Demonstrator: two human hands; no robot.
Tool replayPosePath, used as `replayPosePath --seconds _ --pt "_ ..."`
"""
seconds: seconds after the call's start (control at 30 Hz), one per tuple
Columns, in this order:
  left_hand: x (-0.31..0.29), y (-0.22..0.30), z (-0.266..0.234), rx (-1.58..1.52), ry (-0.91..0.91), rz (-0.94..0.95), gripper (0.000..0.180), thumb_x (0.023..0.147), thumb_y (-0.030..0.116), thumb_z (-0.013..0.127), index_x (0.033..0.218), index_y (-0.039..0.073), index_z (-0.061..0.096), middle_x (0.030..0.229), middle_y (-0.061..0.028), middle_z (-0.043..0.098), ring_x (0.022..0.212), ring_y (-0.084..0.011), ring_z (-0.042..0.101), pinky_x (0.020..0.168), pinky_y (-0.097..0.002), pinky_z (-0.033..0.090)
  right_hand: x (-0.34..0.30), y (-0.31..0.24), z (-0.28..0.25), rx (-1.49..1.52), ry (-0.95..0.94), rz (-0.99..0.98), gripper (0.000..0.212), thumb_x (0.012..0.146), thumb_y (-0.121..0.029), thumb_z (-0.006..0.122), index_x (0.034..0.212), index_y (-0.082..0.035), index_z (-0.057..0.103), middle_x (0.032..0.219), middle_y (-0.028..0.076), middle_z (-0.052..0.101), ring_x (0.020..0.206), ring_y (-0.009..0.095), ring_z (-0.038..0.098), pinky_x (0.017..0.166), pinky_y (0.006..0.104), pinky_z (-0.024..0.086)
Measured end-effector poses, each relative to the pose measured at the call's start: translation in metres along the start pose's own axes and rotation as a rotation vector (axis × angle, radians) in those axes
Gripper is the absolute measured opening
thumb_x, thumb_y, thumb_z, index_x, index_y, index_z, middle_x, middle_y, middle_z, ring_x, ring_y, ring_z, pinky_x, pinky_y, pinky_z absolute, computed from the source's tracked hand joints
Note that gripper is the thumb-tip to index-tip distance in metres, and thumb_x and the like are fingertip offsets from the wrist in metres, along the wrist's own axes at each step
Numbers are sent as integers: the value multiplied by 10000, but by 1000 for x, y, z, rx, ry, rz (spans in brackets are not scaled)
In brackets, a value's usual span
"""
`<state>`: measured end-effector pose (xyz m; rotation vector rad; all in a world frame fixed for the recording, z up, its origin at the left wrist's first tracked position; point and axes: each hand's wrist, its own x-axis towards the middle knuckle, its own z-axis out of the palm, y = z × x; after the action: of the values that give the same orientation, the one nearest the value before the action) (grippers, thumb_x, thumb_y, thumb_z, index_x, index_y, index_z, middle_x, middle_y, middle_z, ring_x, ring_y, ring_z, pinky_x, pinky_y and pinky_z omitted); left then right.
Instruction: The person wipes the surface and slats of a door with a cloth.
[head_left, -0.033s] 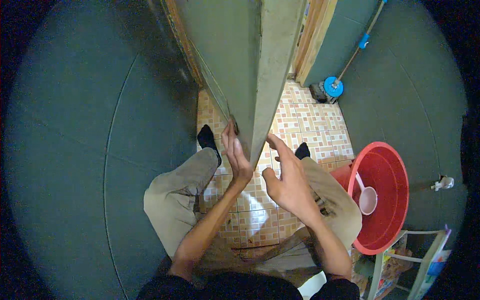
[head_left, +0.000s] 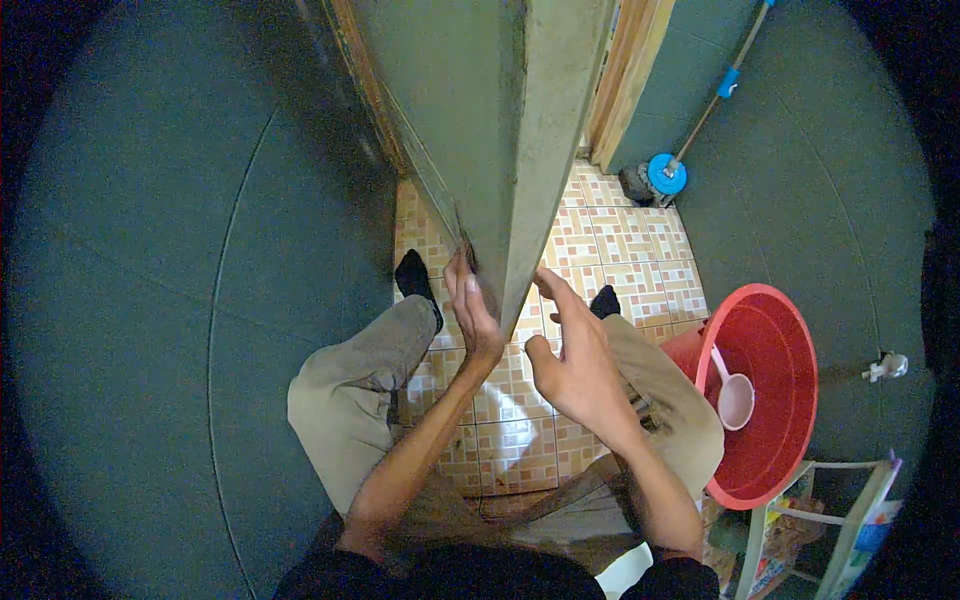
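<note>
A tall grey-green door stands swung out in front of me, its narrow pale edge facing me. My left hand lies along the door's left face near the lower end in view, fingers stretched out against it. On the other side, my right hand is beside the door edge, with thumb and fingers apart and nothing held. Its fingertips reach close to the door's right side; whether they touch cannot be made out. A dark mark or recess shows by the left fingertips.
A red tub with a pink dipper in it stands right of my knee. Behind it are a wall tap and a pale rack of packets. A blue-headed mop leans in the far right corner. Tiled floor lies below.
</note>
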<state>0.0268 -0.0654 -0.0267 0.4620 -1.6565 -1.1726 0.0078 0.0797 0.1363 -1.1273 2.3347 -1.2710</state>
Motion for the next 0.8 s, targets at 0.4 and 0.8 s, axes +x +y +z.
replayPosePath --seconds 0.4,0.8 --pt "-7 25 7 -109 -8 -657 586 1076 290 254 1462 -105 453 1441 -276 447 1368 -391 424 1151 -443 307 1 2 -1 -19 34 13 698 817 -20 552 1493 41 391 1381 319 556 1319 412 545 1103 474 438" --pt "-25 10 3 174 11 23 617 1074 362 300 1440 -109 458 1391 -265 498 1313 -375 475 1148 -443 318 1 5 1 -42 34 4 701 810 -20 556 1488 49 392 1365 309 566 1315 407 547 1099 472 439"
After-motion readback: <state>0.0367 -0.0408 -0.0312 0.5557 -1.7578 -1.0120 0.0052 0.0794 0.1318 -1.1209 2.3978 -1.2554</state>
